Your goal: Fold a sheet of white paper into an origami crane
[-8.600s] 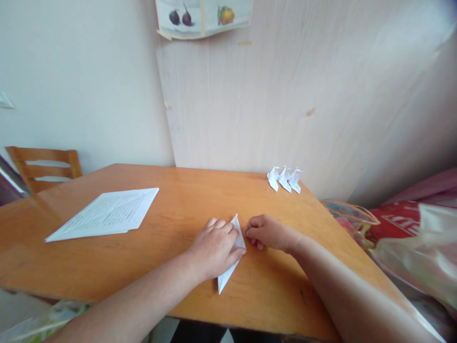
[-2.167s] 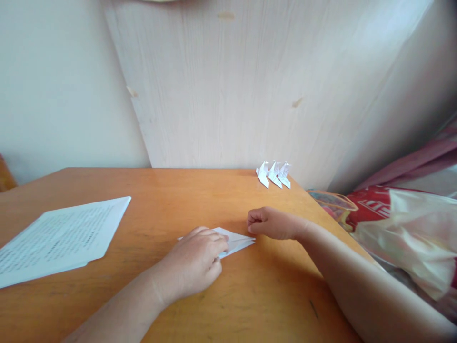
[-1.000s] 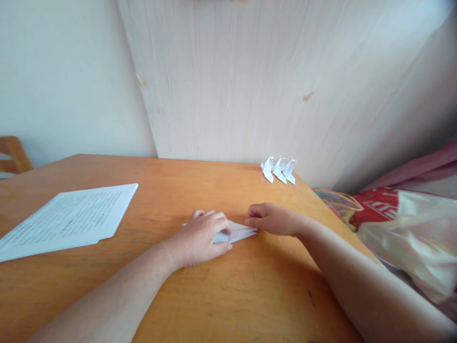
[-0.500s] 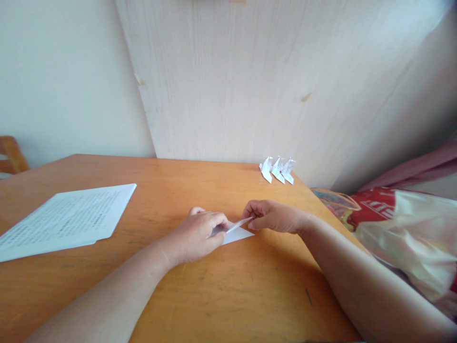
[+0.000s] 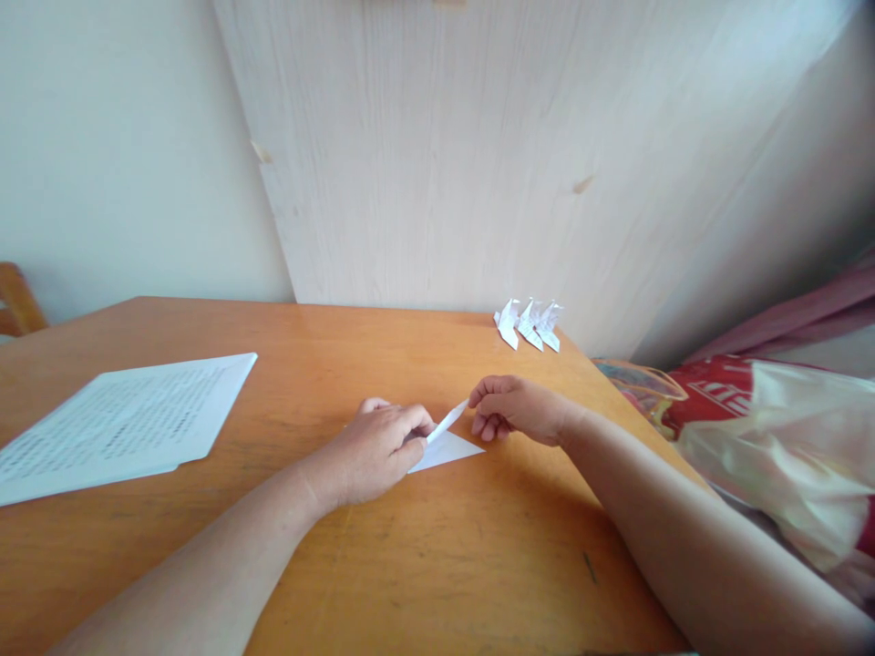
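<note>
A small piece of folded white paper [image 5: 447,448] lies on the wooden table between my hands, its pointed end toward the right. My left hand [image 5: 386,446] grips the left part of the paper between thumb and fingers and covers that end. One flap stands up from the paper at a slant. The tip of this flap is pinched by my right hand [image 5: 509,407], whose other fingers are curled. Beyond the right hand, three folded paper figures [image 5: 528,325] stand in a row near the table's far right corner.
A stack of printed sheets [image 5: 129,415] lies on the left of the wooden table [image 5: 437,574]. A pale panel [image 5: 437,164] rises behind the table. Past the right edge are a whitish plastic bag [image 5: 786,465] and a red bag [image 5: 711,392]. A wooden chair [image 5: 20,296] shows at far left.
My right hand has lifted the paper's flap higher, so it now stands steeper above the lower layer. The left hand stays in nearly the same place. The view has shifted slightly.
</note>
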A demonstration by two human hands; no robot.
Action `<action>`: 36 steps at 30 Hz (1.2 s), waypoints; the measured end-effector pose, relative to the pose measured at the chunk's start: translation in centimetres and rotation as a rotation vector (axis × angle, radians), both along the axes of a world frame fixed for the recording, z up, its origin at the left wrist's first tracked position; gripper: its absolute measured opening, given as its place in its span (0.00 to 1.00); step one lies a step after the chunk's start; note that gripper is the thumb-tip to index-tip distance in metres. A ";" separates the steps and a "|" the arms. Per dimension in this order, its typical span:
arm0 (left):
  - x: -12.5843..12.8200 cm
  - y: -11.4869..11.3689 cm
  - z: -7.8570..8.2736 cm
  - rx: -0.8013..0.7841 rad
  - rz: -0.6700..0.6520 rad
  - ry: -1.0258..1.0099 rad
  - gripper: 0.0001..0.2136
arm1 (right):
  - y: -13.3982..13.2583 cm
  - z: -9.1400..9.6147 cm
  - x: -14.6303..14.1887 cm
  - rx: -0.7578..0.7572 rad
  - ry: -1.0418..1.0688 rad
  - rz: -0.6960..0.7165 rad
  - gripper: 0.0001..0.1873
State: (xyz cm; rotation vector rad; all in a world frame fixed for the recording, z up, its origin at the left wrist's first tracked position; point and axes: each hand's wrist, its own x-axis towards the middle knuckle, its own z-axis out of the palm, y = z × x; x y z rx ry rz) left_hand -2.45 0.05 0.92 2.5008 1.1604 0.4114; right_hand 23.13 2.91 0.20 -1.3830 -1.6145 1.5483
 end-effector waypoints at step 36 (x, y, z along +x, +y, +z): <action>-0.1 0.3 -1.0 0.152 -0.211 0.102 0.22 | -0.8 0.7 -0.8 0.283 -0.661 0.244 0.15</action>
